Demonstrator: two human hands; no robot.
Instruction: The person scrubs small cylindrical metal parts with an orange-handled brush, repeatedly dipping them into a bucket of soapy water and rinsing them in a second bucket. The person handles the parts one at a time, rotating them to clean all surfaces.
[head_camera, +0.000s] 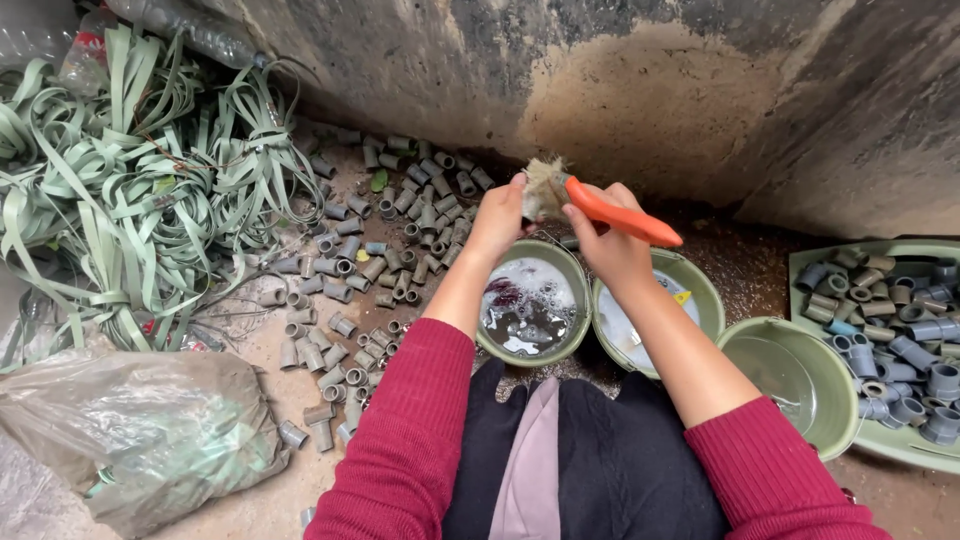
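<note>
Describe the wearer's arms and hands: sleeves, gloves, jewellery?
Both arms wear dark red, fine-ribbed knit sleeves pushed up toward the elbows, forearms bare. The left hand and right hand are bare: no gloves, and no rings, watch or bracelets that I can see. Nails on the fingers are too small to judge.

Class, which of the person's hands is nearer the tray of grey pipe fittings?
Right. The right hand, holding the brush, is closer to the tray; the left hand is farther off.

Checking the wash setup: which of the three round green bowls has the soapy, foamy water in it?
The leftmost bowl, just below the left hand. Its water shows white suds; the middle bowl and right bowl show none.
</note>
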